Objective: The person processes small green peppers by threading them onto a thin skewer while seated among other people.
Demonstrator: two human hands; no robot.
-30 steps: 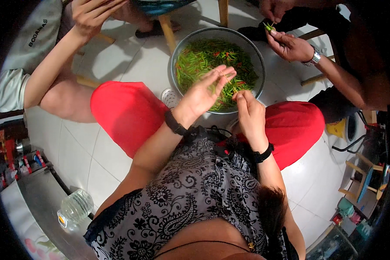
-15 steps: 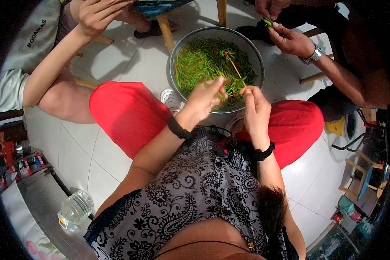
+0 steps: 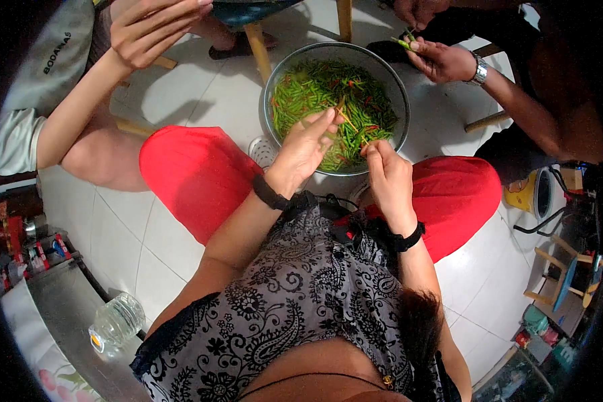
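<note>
Between my knees stands a large round metal basin [image 3: 403, 134], filled with many small green chili peppers [image 3: 301, 94] and a few red ones. Over it, my right hand [image 3: 388, 175] pinches the near end of a thin wooden stick [image 3: 350, 123], which slants up and left across the peppers. Close to the stick's far end, my left hand [image 3: 304, 144] has its thumb and fingers drawn together. A blurred yellowish-green sliver shows at those fingertips, and I cannot tell whether it is a pepper or part of the stick.
At the far right another person's hand [image 3: 445, 61] holds green chilies. A second person's raised hand [image 3: 151, 33] is at upper left. Stool legs [image 3: 257, 50] stand behind the basin. A clear plastic jug [image 3: 120, 318] sits lower left; a yellow bucket [image 3: 521, 199] is at right.
My left fingers have come together and moved slightly up, near the stick's far end. My right hand and the stick have shifted a little left. The co-workers' hands have moved slightly.
</note>
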